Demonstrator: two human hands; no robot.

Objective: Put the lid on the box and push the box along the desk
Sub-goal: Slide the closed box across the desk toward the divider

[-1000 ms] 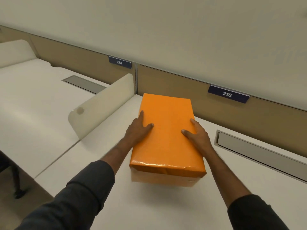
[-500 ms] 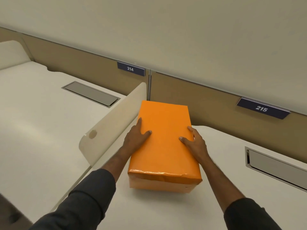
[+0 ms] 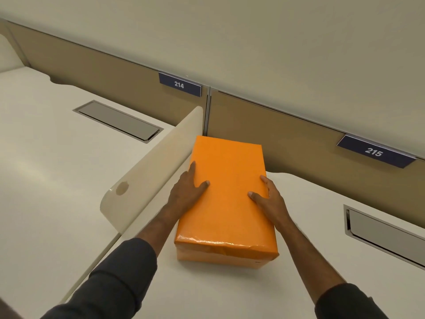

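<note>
box [image 3: 224,254]: orange, lid [image 3: 226,194] seated on top, sits on my desk [image 3: 230,293], long axis pointing at the back panel [image 3: 287,134].
left hand [image 3: 187,194]: flat on the lid's left edge — thumb on top, fingers together along the side. Not clamped, just pressing.
right hand [image 3: 268,200]: same on the right edge, thumb on top, fingers together wrapping over the edge.
far edge: box's far end is near the back panel; can't tell whether it touches.
left edge: cream divider [image 3: 151,169] runs just beside the box's left side, my left hand sits in the narrow gap between them. No room that way.
right side: open desk surface, then the grey cable tray [image 3: 386,233] well apart from the box.
near side: bare desk between the box and my sleeves [image 3: 119,282].
labels: plate 214 [image 3: 179,84] above the divider line, plate 215 [image 3: 374,153] off to the right on the panel.
vs 0.5 s ago: grip unchanged, both hands in the same spots on the lid. Box looks closer to the back panel — less desk visible beyond its far end. View has swung right to left: 215 plate and the cable tray sit nearer the frame's right edge, more of the neighbouring desk [image 3: 57,157] shows.
</note>
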